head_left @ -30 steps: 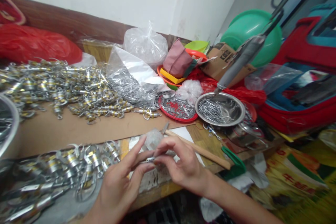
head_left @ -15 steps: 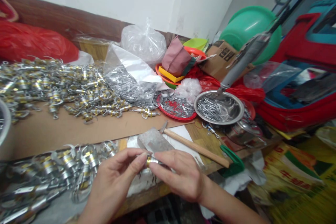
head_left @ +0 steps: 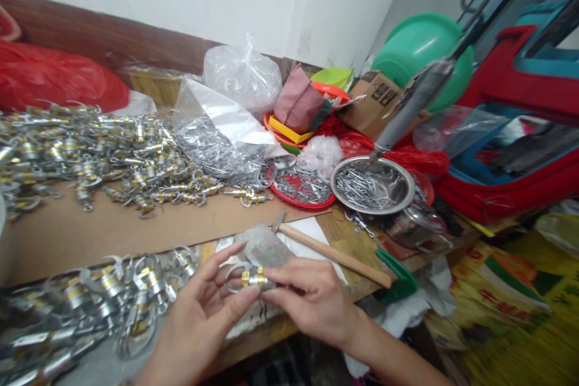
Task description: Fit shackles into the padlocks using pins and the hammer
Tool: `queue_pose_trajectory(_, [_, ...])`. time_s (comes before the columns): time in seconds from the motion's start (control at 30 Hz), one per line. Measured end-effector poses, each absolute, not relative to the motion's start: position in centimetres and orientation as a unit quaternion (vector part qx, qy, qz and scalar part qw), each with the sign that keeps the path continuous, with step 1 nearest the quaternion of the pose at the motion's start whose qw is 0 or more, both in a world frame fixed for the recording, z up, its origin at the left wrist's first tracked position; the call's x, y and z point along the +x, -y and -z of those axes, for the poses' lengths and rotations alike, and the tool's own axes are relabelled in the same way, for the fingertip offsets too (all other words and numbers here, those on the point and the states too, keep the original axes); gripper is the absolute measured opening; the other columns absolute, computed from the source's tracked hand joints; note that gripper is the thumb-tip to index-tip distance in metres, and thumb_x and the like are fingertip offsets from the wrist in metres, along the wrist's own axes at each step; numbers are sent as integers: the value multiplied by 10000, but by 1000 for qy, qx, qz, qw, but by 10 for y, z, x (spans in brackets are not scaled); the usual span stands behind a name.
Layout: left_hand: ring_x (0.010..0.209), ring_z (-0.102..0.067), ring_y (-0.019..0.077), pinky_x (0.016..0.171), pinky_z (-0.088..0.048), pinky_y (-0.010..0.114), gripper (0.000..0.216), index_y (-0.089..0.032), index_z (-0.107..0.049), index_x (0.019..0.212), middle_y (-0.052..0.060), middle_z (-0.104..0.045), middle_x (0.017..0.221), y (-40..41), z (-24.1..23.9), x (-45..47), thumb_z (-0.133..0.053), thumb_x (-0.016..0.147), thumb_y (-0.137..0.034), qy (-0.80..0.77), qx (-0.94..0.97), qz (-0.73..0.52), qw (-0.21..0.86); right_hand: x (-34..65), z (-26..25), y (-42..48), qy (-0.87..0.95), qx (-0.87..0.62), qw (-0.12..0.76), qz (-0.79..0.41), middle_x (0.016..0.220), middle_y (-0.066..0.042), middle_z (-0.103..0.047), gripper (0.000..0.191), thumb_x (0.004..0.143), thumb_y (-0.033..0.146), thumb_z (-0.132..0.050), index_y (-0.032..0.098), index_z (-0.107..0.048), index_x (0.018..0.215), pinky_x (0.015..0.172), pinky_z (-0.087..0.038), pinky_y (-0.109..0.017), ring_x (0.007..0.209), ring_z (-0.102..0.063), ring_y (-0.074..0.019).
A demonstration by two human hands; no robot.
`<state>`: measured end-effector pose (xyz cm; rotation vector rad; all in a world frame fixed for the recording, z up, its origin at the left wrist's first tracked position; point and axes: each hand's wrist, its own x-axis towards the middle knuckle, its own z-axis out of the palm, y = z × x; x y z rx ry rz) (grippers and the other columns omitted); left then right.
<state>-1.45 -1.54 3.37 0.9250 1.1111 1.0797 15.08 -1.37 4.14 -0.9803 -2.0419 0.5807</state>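
Observation:
A small silver metal fitting (head_left: 252, 278) with brass-coloured bands and a thin curved hook is held up over the near edge of the workbench. My right hand (head_left: 312, 295) pinches its right end between thumb and fingers. Around the hook end curls my left hand (head_left: 208, 307), its thumb against the underside, index finger raised off it, other fingers partly hidden behind. Just beyond the hands are a grey metal block (head_left: 262, 241) and a hammer (head_left: 335, 251) with a wooden handle. Similar fittings (head_left: 108, 283) lie in a group left of my left hand.
A large heap of like fittings (head_left: 113, 151) covers the back left. Behind the hammer stand a red tray (head_left: 301, 202) of small metal parts and a steel bowl (head_left: 409, 193) of metal pins. A grey lever arm (head_left: 411, 105) slants down over the bowl. Cardboard (head_left: 90, 226) covers the bench.
My left index finger has lifted and the left hand has loosened, so the fitting's bands and hook now show. My right hand keeps its pinch. The view has shifted slightly.

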Motion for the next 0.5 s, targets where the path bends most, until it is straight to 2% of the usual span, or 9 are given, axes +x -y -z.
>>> queue_pose_trajectory(0.07, [837, -637, 209, 749, -513, 295, 637, -238, -480, 1174, 14, -671, 820, 16, -33, -13, -730, 596, -337, -476, 389, -471, 632, 160, -44, -4, 811, -423, 331, -232, 640, 4, -670, 114, 777, 242, -609, 206, -715, 796, 529, -463, -186, 569, -598, -108])
queue_pose_trajectory(0.13, [830, -644, 217, 743, -517, 308, 665, -233, -434, 1203, 26, -665, 841, 14, -32, -13, -713, 614, -361, -479, 391, -447, 647, 175, -44, -35, 803, -511, 265, -156, 770, 6, -698, 141, 811, 242, -570, 222, -708, 832, 657, -486, -195, 712, -632, -114])
queue_pose_trajectory(0.17, [815, -649, 217, 731, -517, 309, 677, -229, -411, 1217, 30, -666, 839, 13, -33, -14, -705, 623, -365, -475, 401, -426, 657, 184, -43, -53, 773, -588, 226, -75, 897, 2, -693, 187, 851, 226, -511, 233, -685, 919, 745, -477, -203, 827, -625, -113])
queue_pose_trajectory(0.23, [772, -655, 211, 693, -513, 295, 688, -218, -367, 1237, 25, -666, 790, 9, -33, -15, -690, 645, -352, -459, 423, -392, 676, 202, -38, -92, 744, -639, 190, -35, 1070, -64, -639, 260, 888, 169, -430, 196, -625, 1058, 858, -441, -278, 986, -576, -158])
queue_pose_trajectory(0.33, [699, -655, 196, 627, -497, 270, 670, -215, -335, 1237, 5, -657, 728, 5, -35, -15, -671, 668, -326, -448, 429, -386, 683, 218, -28, -137, 726, -678, 115, -26, 1061, -85, -610, 202, 867, 217, -496, 167, -600, 1032, 835, -457, -365, 958, -574, -190])
queue_pose_trajectory(0.5, [658, -641, 177, 599, -485, 270, 723, -197, -317, 1242, -4, -638, 728, -3, -31, -16, -703, 637, -286, -433, 403, -391, 705, 215, -18, -164, 722, -689, 52, -30, 1109, -76, -541, 282, 861, 293, -515, 153, -518, 1105, 787, -480, -377, 945, -560, -189])
